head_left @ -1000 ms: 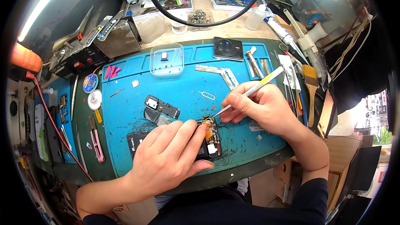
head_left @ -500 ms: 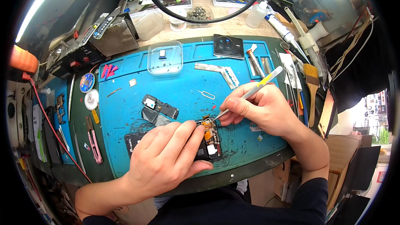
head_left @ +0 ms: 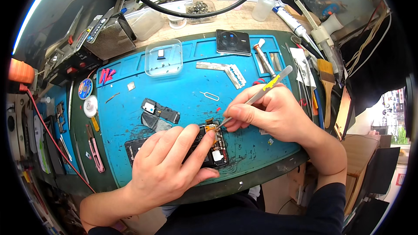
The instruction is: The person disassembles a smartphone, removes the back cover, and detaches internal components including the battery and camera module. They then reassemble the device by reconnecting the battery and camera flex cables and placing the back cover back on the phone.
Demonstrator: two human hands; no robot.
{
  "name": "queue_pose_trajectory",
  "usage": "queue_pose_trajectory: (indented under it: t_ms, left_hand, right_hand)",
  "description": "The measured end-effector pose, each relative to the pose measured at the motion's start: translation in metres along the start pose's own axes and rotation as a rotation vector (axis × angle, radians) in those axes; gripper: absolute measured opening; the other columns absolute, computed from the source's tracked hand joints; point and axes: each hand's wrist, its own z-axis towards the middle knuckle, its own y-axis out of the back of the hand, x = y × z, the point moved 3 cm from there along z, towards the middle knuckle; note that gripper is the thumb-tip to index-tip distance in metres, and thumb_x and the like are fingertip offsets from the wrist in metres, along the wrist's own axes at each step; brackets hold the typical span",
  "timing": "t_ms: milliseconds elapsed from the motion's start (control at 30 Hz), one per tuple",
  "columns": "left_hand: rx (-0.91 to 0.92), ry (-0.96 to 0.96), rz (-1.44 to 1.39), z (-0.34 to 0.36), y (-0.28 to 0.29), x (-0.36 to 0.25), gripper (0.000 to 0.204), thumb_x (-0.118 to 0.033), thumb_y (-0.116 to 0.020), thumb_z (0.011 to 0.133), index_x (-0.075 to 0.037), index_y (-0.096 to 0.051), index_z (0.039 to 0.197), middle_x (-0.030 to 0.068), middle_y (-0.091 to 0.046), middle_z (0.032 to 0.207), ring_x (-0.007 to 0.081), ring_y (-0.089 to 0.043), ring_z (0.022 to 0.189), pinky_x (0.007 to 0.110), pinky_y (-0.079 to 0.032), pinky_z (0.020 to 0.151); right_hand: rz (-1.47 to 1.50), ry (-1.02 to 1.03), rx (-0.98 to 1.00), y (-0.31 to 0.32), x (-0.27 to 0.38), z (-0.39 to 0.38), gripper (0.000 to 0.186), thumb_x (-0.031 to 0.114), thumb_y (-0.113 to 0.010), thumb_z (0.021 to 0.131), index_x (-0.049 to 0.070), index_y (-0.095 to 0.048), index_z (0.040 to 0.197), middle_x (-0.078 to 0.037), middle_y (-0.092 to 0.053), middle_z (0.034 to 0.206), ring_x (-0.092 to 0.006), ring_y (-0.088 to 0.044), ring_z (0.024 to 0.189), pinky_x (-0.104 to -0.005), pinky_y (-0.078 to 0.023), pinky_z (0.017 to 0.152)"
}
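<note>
An opened smartphone [head_left: 220,148] lies on the blue repair mat, its inner parts bared at the right end. My left hand [head_left: 167,163] holds it down from above, fingers across the body and thumb along the near edge; the palm hides much of it. A fingertip presses by an orange flex cable [head_left: 210,127]. Pinched in my right hand [head_left: 267,113] are slim silver tweezers [head_left: 275,81] with a yellow mark, their tip touching the phone's top-right area near that cable. A black speaker module [head_left: 161,111] with grey tape lies just beyond my left hand.
On the blue mat [head_left: 130,122] lie a SIM pin [head_left: 210,96], metal blades [head_left: 224,70] and a clear box [head_left: 163,58] of small screws. Another phone [head_left: 233,42] rests at the far edge. A brush [head_left: 325,80] stands right; a pink cutter [head_left: 96,154] lies left.
The whole view has shifted slightly. The tweezers' tip has moved a little left and toward me over the phone's parts; my left hand keeps its hold.
</note>
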Motion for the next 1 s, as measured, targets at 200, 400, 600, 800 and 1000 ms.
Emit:
queue_pose_trajectory:
  t_ms: [200, 400, 600, 800, 1000]
  left_hand:
    - [0.017, 0.005, 0.001, 0.0008, 0.0009, -0.0004, 0.065, -0.062, -0.062, 0.096, -0.011, -0.073, 0.135, 0.0111, -0.065, 0.126, 0.0287, -0.064, 0.106, 0.042, -0.052, 0.090]
    - [0.025, 0.005, -0.003, 0.0011, 0.0008, -0.0003, 0.065, -0.062, -0.063, 0.096, -0.011, -0.073, 0.136, 0.0110, -0.064, 0.125, 0.0285, -0.064, 0.106, 0.042, -0.052, 0.090]
    - [0.038, 0.006, 0.010, 0.0013, 0.0007, -0.0016, 0.064, -0.061, -0.062, 0.097, -0.013, -0.073, 0.137, 0.0110, -0.063, 0.126, 0.0286, -0.063, 0.107, 0.043, -0.051, 0.091]
    - [0.045, -0.014, 0.028, 0.0043, 0.0039, -0.0019, 0.061, -0.054, -0.067, 0.094, -0.010, -0.071, 0.137, 0.0100, -0.063, 0.126, 0.0253, -0.063, 0.108, 0.039, -0.052, 0.091]
    - [0.073, 0.020, 0.011, 0.0018, 0.0014, -0.0029, 0.062, -0.057, -0.064, 0.096, -0.013, -0.072, 0.140, 0.0116, -0.062, 0.128, 0.0294, -0.062, 0.109, 0.044, -0.050, 0.095]
  right_hand:
    - [-0.024, 0.044, 0.021, 0.0005, -0.0021, 0.0016, 0.027, 0.021, -0.071, 0.107, -0.005, -0.076, 0.112, -0.011, -0.080, 0.099, -0.0156, -0.077, 0.091, -0.0289, -0.062, 0.081]
    - [-0.045, 0.053, 0.012, 0.0005, -0.0035, 0.0014, 0.027, 0.022, -0.071, 0.107, -0.004, -0.077, 0.111, -0.010, -0.080, 0.098, -0.0147, -0.077, 0.089, -0.0282, -0.062, 0.080]
    - [-0.098, 0.012, 0.008, 0.0001, 0.0019, 0.0018, 0.021, 0.013, -0.071, 0.106, -0.007, -0.074, 0.108, -0.012, -0.077, 0.097, -0.0188, -0.078, 0.091, -0.0314, -0.065, 0.082]
    - [-0.131, -0.018, -0.005, 0.0006, 0.0017, 0.0018, 0.022, 0.014, -0.070, 0.107, -0.007, -0.074, 0.108, -0.012, -0.077, 0.097, -0.0185, -0.078, 0.092, -0.0311, -0.064, 0.083]
    - [-0.100, -0.021, 0.003, 0.0004, -0.0002, 0.0015, 0.022, 0.015, -0.069, 0.107, -0.006, -0.073, 0.109, -0.011, -0.076, 0.098, -0.0175, -0.077, 0.092, -0.0307, -0.064, 0.083]
